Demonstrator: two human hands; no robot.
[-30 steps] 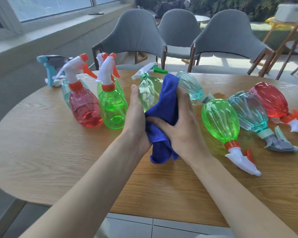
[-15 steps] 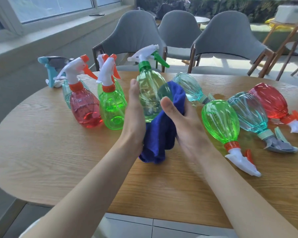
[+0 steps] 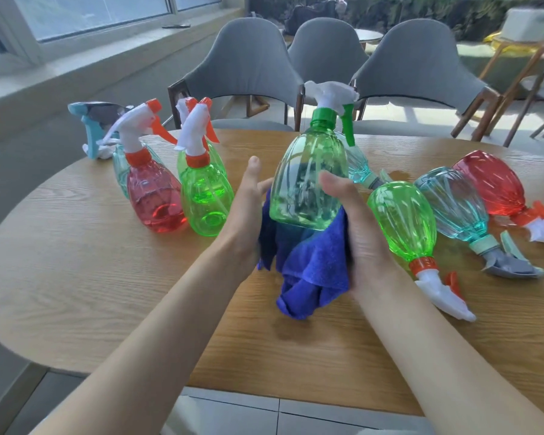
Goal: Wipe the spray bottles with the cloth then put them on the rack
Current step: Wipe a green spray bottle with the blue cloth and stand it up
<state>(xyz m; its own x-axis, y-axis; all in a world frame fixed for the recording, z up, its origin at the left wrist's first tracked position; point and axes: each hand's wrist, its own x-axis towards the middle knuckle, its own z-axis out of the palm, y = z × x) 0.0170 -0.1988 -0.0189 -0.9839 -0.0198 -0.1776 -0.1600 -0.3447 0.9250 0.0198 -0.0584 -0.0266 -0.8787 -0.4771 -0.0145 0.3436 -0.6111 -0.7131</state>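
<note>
Bottle (image 3: 308, 183) is upright in front of me, off the table (image 3: 107, 277), long axis running 12 to 6: white trigger head at 12, flat base at 6, sitting in the cloth (image 3: 311, 271). My R hand (image 3: 361, 233) has it from 3 o'clock, thumb pressed on the front wall, cloth bunched in the palm under the base, so that hand holds both bottle & cloth. My L hand (image 3: 245, 215) is at 9 o'clock against the cloth, thumb straight up. Its fingers go behind the bottle, so I can't tell if they're curled on anything. Standing bottles, red (image 3: 154, 199) & green (image 3: 204, 196), are at approx 9–10 o'clock from the grip, on the L hand's side. The lying ones, e.g. the green one (image 3: 402, 221), are at 3, touching my R hand or close to it. No rack in view. I reckon the base wipe comes first, then a hand-off to the L.
</note>
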